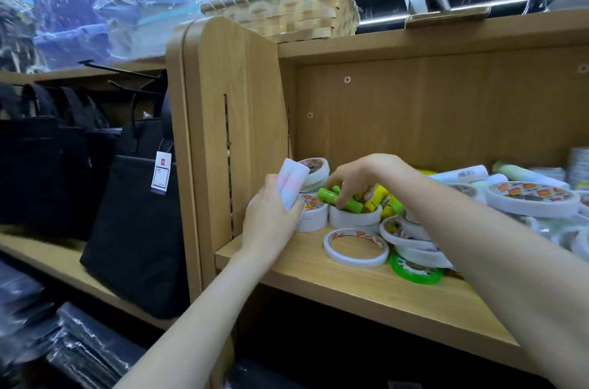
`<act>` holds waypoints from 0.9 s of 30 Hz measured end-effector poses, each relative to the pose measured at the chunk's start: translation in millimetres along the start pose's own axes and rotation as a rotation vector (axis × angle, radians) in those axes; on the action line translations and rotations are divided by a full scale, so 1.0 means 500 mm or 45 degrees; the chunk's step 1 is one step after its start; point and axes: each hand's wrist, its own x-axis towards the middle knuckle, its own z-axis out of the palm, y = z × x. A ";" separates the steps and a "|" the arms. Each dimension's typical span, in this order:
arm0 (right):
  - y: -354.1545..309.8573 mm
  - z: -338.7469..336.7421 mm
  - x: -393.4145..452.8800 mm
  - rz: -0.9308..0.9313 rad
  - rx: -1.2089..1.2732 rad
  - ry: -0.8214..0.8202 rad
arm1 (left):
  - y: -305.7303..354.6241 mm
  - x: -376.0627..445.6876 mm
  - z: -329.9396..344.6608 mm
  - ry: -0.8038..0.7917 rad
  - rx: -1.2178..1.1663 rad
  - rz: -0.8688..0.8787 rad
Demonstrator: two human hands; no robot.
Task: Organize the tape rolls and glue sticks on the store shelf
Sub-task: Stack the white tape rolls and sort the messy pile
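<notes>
Sorting glue: my right hand (353, 184) pinches green glue sticks (342, 199); left hand (271, 216) grips white roll (293, 184). Next: group them apart.

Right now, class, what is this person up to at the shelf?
A person is sorting stationery on a wooden shelf. The left hand grips a white roll near the shelf's left wall. The right hand reaches into a cluster of green and yellow glue sticks that sit in and around white tape rolls. More tape rolls lie jumbled to the right, with a flat tape ring and a green tape roll near the front edge.
</notes>
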 end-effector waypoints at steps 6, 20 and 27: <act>0.015 0.005 0.010 -0.062 0.019 0.159 | -0.009 -0.014 0.011 0.008 -0.032 0.038; 0.057 -0.026 -0.083 -0.027 0.515 0.844 | -0.007 -0.030 0.005 0.260 -0.256 0.085; 0.102 -0.005 -0.184 0.055 0.648 1.194 | 0.059 -0.055 -0.007 0.251 -0.266 0.311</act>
